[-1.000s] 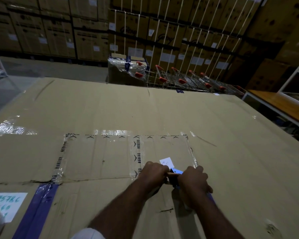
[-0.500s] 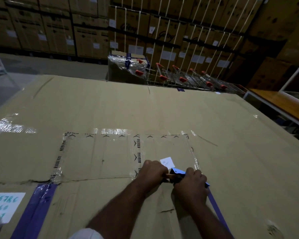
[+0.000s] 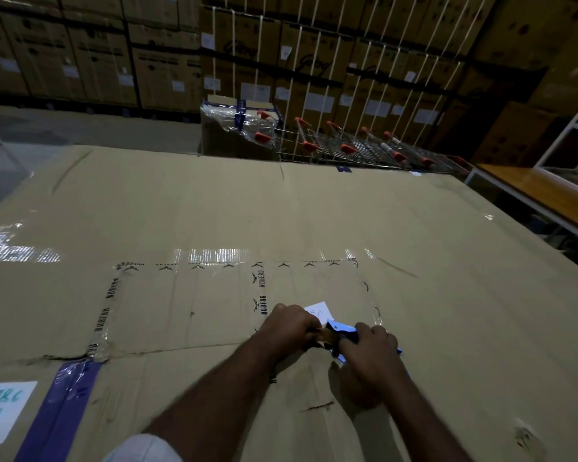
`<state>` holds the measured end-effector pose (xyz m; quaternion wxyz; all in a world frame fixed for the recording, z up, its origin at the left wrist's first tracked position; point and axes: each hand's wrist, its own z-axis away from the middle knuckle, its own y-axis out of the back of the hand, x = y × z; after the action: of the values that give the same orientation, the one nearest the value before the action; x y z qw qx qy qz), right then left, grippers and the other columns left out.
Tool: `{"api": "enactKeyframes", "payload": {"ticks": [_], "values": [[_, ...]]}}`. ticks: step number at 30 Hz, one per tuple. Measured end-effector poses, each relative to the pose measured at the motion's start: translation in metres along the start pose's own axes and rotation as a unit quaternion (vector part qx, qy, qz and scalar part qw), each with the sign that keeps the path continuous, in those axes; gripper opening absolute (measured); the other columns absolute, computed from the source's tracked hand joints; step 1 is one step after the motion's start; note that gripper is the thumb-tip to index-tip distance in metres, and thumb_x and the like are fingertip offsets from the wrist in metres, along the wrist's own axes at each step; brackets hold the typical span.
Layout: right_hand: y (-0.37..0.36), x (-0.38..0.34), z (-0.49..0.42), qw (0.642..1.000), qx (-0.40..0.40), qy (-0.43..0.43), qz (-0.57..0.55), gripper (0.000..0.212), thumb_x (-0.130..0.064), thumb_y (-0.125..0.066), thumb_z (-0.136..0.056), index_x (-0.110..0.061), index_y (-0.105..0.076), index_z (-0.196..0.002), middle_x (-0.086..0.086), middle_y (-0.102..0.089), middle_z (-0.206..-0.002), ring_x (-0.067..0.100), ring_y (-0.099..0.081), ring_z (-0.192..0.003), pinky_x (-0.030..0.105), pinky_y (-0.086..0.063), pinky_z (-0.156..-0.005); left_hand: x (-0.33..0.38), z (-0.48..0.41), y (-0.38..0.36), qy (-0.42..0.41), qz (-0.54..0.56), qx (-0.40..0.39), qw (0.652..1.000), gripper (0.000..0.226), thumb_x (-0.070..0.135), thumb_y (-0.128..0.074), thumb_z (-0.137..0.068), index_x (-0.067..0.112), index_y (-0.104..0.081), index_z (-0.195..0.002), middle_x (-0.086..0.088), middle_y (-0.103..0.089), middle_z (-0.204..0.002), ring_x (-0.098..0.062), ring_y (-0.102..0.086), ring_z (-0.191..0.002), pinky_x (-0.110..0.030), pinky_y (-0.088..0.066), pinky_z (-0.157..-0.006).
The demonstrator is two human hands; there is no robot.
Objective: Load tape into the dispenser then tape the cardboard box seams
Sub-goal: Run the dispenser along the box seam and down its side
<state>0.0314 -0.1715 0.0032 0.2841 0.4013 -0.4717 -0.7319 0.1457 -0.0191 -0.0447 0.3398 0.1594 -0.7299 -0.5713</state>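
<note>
A big flat cardboard box (image 3: 314, 211) fills the head view. Its seam (image 3: 181, 350) runs left to right just in front of my hands. My left hand (image 3: 291, 326) and my right hand (image 3: 376, 350) are closed side by side on a small dark-blue piece with light-blue tape (image 3: 339, 328) on it, pressed low against the cardboard. A brownish bit shows between the two hands. A short end of blue tape (image 3: 397, 351) sticks out right of my right hand. A small white sticker (image 3: 317, 310) lies just beyond the hands. No dispenser can be made out.
Clear printed tape (image 3: 261, 291) frames a rectangle on the box. A wide blue tape strip (image 3: 60, 405) and a white handwritten label (image 3: 4, 408) sit at lower left. Beyond the box stand a wrapped carton (image 3: 237, 128), nested shopping trolleys (image 3: 347, 148), stacked cartons, and a white-framed bench (image 3: 531, 195).
Both hands stay by the white sticker. The long blue tape strip that trailed toward lower right half a second ago is mostly hidden by my right forearm now.
</note>
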Motion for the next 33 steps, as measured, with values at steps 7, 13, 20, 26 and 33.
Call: {"api": "enactKeyframes", "payload": {"ticks": [7,13,20,26,33], "values": [[0.047,0.008,-0.011,0.98,-0.173,0.061,0.078,0.079,-0.026,-0.063,-0.09,-0.011,-0.022,-0.155,0.012,-0.036,-0.157,0.028,-0.041,-0.14,0.032,-0.038,-0.109,0.0,-0.002,0.01,0.005,-0.031,-0.022,0.999,0.017,0.031,-0.066,-0.08,0.018,-0.07,-0.09,-0.007,-0.07,-0.087,-0.028,-0.064,-0.081,-0.034,-0.043,-0.067],[0.056,0.023,-0.022,0.969,-0.225,0.07,0.078,0.083,-0.018,-0.065,-0.089,-0.024,-0.018,-0.157,0.005,-0.034,-0.16,0.023,-0.041,-0.14,0.029,-0.039,-0.106,-0.001,-0.004,0.013,0.023,-0.053,-0.03,0.998,0.018,0.03,-0.06,-0.081,0.016,-0.069,-0.088,-0.008,-0.069,-0.085,-0.029,-0.062,-0.079,-0.036,-0.046,-0.065],[0.029,0.032,-0.019,0.985,-0.06,0.073,0.143,0.041,-0.042,-0.059,-0.09,-0.024,-0.05,-0.125,0.006,-0.063,-0.126,0.027,-0.06,-0.112,0.032,-0.044,-0.078,0.0,-0.001,0.021,0.052,-0.095,0.02,0.994,0.032,0.045,-0.056,-0.086,0.014,-0.057,-0.079,-0.01,-0.065,-0.085,-0.031,-0.061,-0.079,-0.033,-0.032,-0.057],[0.027,0.033,-0.018,0.985,-0.031,0.113,0.13,0.006,-0.031,-0.056,-0.087,-0.027,-0.054,-0.091,0.004,-0.066,-0.106,0.025,-0.063,-0.1,0.028,-0.038,-0.069,-0.012,0.003,0.026,0.02,-0.151,0.068,0.986,0.045,0.059,-0.048,-0.084,0.016,-0.062,-0.084,-0.008,-0.068,-0.085,-0.034,-0.064,-0.08,-0.032,-0.032,-0.058],[0.023,0.036,-0.012,0.983,-0.04,0.158,0.09,0.012,-0.032,-0.058,-0.082,-0.027,-0.048,-0.078,-0.002,-0.057,-0.08,0.022,-0.059,-0.079,0.03,-0.039,-0.063,-0.023,0.01,0.05,0.033,-0.093,-0.011,0.995,0.056,0.074,-0.059,-0.075,0.023,-0.068,-0.097,0.0,-0.071,-0.098,-0.024,-0.065,-0.091,-0.031,-0.043,-0.068]]}}
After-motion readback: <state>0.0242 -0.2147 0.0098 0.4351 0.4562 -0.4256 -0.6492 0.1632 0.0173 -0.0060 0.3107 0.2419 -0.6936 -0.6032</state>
